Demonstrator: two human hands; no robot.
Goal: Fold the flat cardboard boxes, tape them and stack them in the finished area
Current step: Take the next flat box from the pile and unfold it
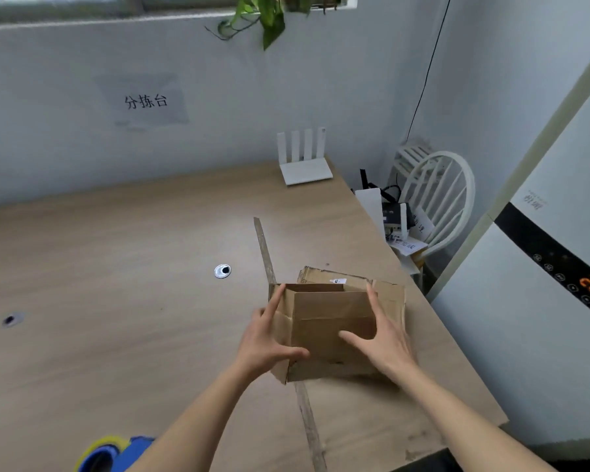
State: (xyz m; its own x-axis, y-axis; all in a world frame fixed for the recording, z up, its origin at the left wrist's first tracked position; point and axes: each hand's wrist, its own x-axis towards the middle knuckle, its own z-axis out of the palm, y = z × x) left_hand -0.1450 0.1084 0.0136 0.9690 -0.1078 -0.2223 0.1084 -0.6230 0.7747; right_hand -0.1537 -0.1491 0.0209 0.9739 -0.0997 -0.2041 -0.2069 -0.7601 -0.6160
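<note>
Two hands are in view at lower centre, the left hand [269,338] and the right hand [382,332]. One opened cardboard box [331,328] sits between them, and behind it lies what looks like one flat piece of cardboard [324,274], though it is mostly hidden. One counter [116,301] carries them, with two cable holes: one capped hole [222,271] at centre and one open hole [10,320] at far left. One tape dispenser [109,454] shows at the bottom left edge. One router [305,165] with four antennas stands at upper centre. One chair [436,195] is at right, one paper sign [145,102] at upper left, one plant [266,15] at top.
</note>
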